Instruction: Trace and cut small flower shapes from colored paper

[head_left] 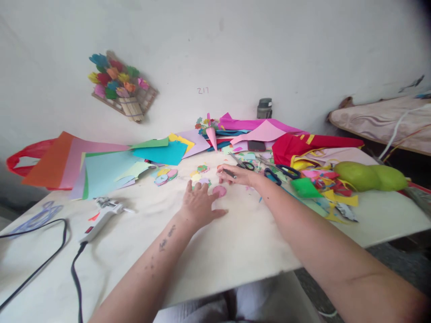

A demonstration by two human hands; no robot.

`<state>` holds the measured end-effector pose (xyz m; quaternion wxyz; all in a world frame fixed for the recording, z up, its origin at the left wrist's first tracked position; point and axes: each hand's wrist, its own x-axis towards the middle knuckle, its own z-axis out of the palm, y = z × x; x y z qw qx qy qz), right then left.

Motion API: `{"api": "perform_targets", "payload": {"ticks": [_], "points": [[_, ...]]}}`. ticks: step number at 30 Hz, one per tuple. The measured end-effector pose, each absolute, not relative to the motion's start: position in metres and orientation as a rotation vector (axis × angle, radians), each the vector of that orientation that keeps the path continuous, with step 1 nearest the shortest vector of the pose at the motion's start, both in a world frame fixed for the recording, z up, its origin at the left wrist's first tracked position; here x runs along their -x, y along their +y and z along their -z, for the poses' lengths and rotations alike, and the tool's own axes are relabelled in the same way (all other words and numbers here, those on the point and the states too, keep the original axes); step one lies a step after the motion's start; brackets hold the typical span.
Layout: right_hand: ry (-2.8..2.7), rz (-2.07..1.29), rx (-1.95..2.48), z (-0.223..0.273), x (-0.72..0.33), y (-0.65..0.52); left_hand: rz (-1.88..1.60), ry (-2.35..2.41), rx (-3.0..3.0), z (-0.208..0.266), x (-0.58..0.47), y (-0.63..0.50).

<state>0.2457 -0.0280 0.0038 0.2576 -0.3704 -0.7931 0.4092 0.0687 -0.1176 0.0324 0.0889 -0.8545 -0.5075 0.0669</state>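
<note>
My left hand (199,204) lies palm down on the white table (235,242), fingers spread, its fingertips next to small cut paper pieces (202,181). My right hand (235,174) reaches further out, fingers pinched around a thin dark pen-like thing, though the grip is hard to make out. A pink paper circle (219,191) lies between the two hands. More small coloured cut-outs (165,176) sit to the left. Black-handled scissors (245,164) lie just beyond my right hand.
A white glue gun (103,216) with a black cord lies at the left. Coloured paper sheets (107,170) fan out at the back left, more paper and scraps (316,184) at the right, with blue scissors (273,176) and a green gourd (370,176). A paper flower craft (119,87) hangs on the wall.
</note>
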Motion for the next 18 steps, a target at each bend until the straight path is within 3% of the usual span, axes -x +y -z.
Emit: {"api": "perform_targets", "payload": {"ticks": [6, 18], "points": [[-1.951, -1.142, 1.186, -0.007, -0.245, -0.032, -0.206, -1.487, 2.517, -0.032, -0.069, -0.118], [-2.279, -1.161, 0.848, 0.004, -0.251, -0.017, -0.141, -1.497, 2.517, -0.028, -0.069, -0.117]]}}
